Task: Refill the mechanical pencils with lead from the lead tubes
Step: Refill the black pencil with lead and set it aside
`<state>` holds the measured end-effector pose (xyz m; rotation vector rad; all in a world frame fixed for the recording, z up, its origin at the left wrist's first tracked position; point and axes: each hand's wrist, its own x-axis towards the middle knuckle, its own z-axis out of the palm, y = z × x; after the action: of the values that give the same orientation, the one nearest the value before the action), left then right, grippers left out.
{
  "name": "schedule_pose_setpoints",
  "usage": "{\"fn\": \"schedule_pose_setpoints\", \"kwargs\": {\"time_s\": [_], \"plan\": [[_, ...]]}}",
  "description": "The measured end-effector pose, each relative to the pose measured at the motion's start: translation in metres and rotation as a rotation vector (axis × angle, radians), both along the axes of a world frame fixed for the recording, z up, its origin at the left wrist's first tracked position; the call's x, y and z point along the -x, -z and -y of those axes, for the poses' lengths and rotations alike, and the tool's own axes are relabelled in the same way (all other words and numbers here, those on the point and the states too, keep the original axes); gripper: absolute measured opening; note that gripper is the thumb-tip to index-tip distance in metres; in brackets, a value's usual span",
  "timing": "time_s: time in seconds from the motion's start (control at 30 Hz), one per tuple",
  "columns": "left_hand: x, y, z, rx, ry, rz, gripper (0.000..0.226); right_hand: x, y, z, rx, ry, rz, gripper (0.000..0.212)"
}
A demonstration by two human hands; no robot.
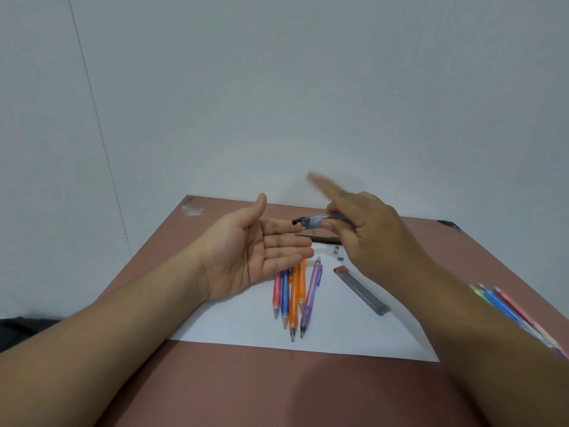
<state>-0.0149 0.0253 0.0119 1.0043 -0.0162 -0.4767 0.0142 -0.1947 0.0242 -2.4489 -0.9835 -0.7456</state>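
My left hand [255,251] is held palm up above the table, fingers straight and empty. My right hand [366,229] grips a clear lead tube [317,221] with a black cap end, tilted over the left fingertips; its index finger is raised and blurred. Several mechanical pencils lie side by side on the white paper [338,331]: a red pencil [277,291], a blue pencil [285,295], an orange pencil [294,303] and a purple pencil [311,294]. A second lead tube [361,289] with a red cap lies to their right. A dark pencil [320,238] lies behind my hands.
Two small grey caps [337,254] lie on the brown table [246,389] near the right hand. More coloured pencils [517,315] lie at the right edge, partly behind my right forearm. A pale wall stands close behind the table.
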Motion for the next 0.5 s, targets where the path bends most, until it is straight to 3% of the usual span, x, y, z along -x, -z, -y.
{"fn": "schedule_pose_setpoints", "kwargs": {"time_s": [0.1, 0.27, 0.3, 0.4, 0.43, 0.5], "plan": [[0.000, 0.000, 0.000, -0.005, -0.001, 0.001, 0.074, -0.005, 0.003, 0.001, 0.098, 0.004, 0.097, 0.070], [0.000, 0.000, 0.000, -0.015, 0.002, 0.003, 0.073, 0.005, -0.005, -0.001, -0.044, 0.056, -0.067, 0.097], [0.000, 0.000, 0.000, -0.017, 0.005, 0.004, 0.073, 0.005, -0.007, -0.002, -0.054, 0.053, -0.030, 0.092], [0.000, 0.000, 0.000, -0.015, 0.013, 0.005, 0.073, -0.004, -0.007, 0.001, 0.124, 0.007, 0.109, 0.049], [0.000, 0.000, 0.000, -0.014, 0.009, 0.005, 0.073, -0.003, -0.007, -0.001, 0.158, 0.018, 0.106, 0.051], [0.000, 0.000, 0.001, -0.013, -0.005, -0.001, 0.073, 0.000, -0.008, -0.005, 0.139, 0.063, 0.059, 0.079]]}}
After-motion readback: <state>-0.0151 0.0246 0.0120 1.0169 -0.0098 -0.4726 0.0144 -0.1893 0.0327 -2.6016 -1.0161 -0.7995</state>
